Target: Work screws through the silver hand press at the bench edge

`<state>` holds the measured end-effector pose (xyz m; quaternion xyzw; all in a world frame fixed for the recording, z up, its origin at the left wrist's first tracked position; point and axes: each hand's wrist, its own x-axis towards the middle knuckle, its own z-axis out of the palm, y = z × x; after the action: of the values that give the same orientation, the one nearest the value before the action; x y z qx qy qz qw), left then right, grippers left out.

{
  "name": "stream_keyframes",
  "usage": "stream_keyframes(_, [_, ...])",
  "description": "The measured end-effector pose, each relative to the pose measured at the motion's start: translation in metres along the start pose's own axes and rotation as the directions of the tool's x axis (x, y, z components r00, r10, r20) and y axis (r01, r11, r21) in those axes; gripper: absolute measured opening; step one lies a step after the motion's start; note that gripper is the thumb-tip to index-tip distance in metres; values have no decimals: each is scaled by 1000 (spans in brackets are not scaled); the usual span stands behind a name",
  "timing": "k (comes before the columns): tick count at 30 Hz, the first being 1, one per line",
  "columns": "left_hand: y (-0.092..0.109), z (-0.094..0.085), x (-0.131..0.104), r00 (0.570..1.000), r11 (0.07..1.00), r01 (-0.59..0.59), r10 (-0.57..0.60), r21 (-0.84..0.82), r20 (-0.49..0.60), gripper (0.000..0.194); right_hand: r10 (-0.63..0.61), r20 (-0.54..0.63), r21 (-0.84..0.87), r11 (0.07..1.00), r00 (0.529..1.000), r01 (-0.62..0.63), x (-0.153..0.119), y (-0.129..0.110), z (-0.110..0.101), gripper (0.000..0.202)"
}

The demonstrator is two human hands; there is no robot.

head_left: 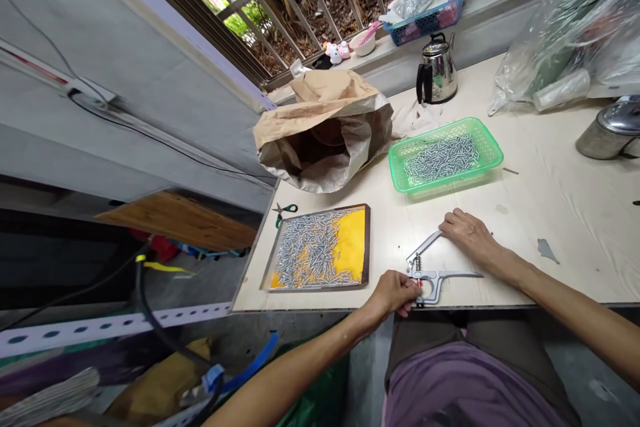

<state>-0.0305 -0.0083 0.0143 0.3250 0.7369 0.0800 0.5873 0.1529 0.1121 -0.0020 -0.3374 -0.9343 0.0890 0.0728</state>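
Grey metal snap pliers (438,279) with a spring and a small red part lie at the table's front edge. My right hand (467,230) is closed around the end of their raised upper handle. The lower handle points right along the tabletop. My left hand (397,292) is at the jaw end, its fingertips pinched together beside the red part. Whatever is between those fingers is too small and hidden to make out. Left of the pliers is a shallow tray (367,247) with a yellow bottom, holding many small silver metal pieces (307,250).
A green plastic basket (445,185) of similar metal pieces stands behind my right hand. An open brown paper bag (325,127) is behind the tray, with scissors (285,211) at its left. A kettle (440,70), a metal mug (611,130) and plastic bags (560,40) stand farther back.
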Motion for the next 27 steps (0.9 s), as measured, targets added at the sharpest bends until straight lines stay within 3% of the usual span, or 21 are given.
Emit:
stream_keyframes(2, [-1,1,-2,1000,1000,6,-7,-17,-18,25,-44,-4,60,997,999,44,-6,2,-4,17])
stream_keyframes(6, [-4,2,-2,1000,999,3,-3,-37,-6,23,-129,42,83,989,991,125,-25,5,-10,78])
stream_keyframes(8, [-4,2,-2,1000,999,5,-5,-37,-9,23,-125,89,44,992,988,121,-35,6,-9,93])
stream_keyframes(11, [-3,3,-1,1000,999,-7,6,-42,-23,20,-105,115,-1,994,988,106,-43,6,-5,95])
stream_keyframes(15, [1,3,-4,999,1000,-10,10,-5,-31,16,-99,94,0,995,991,99,-47,2,-4,83])
stream_keyframes(17, [0,2,-8,1000,997,-6,8,75,-30,18,-107,79,16,994,991,106,-48,0,-6,78])
stream_keyframes(19, [-2,3,-13,991,970,-86,107,229,-85,22,-107,64,43,994,992,105,-50,-2,-8,75])
stream_keyframes(20, [-3,4,-15,966,929,-168,221,330,-131,22,-103,59,60,993,993,100,-51,-3,-8,73])
stream_keyframes(21, [-3,6,-16,915,859,-264,367,439,-167,20,-98,57,78,993,994,94,-52,-5,-9,71])
stream_keyframes(22, [-1,9,-15,837,758,-358,520,545,-173,15,-92,54,93,992,994,86,-53,-6,-9,68])
stream_keyframes(23, [1,13,-13,744,640,-438,652,631,-145,13,-88,51,105,991,995,82,-54,-8,-8,66])
stream_keyframes(25, [11,21,-3,595,412,-541,804,733,-13,34,-82,45,111,991,996,76,-56,-10,-7,62])
stream_keyframes(27, [23,27,9,524,246,-596,841,765,137,56,-73,36,107,992,997,69,-58,-11,-7,61])
